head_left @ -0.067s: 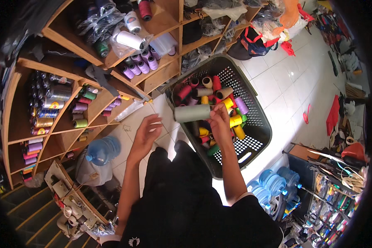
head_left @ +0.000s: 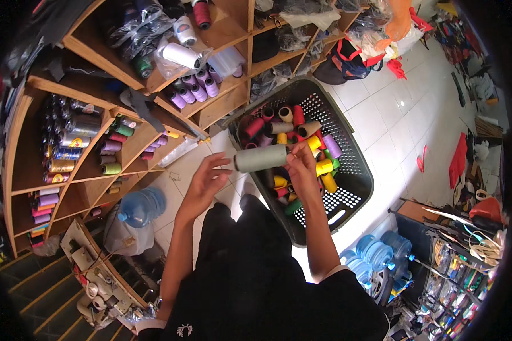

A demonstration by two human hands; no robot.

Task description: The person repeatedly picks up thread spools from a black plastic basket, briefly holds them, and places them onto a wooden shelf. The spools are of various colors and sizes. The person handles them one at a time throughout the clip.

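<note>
1. Grey-green thread covers the large spool (head_left: 261,158) I hold; it lies crosswise above the left edge of the basket (head_left: 371,182), its free end reaching out past the rim and dipping slightly.

2. My right hand (head_left: 302,169) is above the basket, thumb and fingers pinching the spool's right end. Gripped at one end only, so long a spool probably wants to droop, so I'd make the pinch firm and even.

3. My left hand (head_left: 206,181) is just outside the basket's left edge, fingers parted and loosely bent, close beside the spool's free end. Whether a fingertip touches it, I cannot tell; cupping that end from below would best steady it.

4. Wound thread likely snags or loosens under dragging fingertips, so I'd turn the spool by its ends and spare the winding.

5. Inside the basket, right of my right hand, lie yellow spools (head_left: 329,183) and a purple spool (head_left: 331,146); a raised wrist avoids knocking them.

6. Left of the basket stand wooden shelves (head_left: 105,65); small, slow movements suit this space best.
</note>
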